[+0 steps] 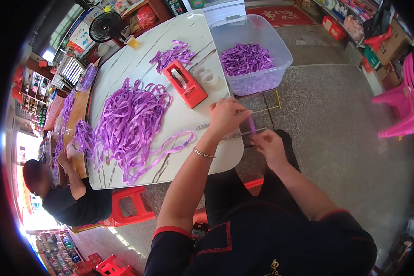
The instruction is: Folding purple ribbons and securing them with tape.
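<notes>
My left hand (225, 118) is over the table's right edge, its thumb and fingers pinched together at the upper end of a short purple ribbon (251, 124). Just below and to the right, my right hand (269, 146) is closed at the ribbon's lower end, by a thin metal rod-like tool (237, 135). The tool's kind is unclear, and my left hand hides part of it. A large tangled heap of purple ribbons (131, 124) lies on the white marbled table (179, 170), one loop trailing toward my left forearm. Beyond my hands stands a red tape dispenser (195, 96).
Tape rolls (209, 78) lie beside the dispenser. A clear plastic bin (280, 57) with purple ribbon pieces stands off the table's right edge. A smaller ribbon pile (172, 55) and a yellow cup (131, 42) are farther back. Another person (69, 198) sits at left; pink chairs (407, 101) stand at right.
</notes>
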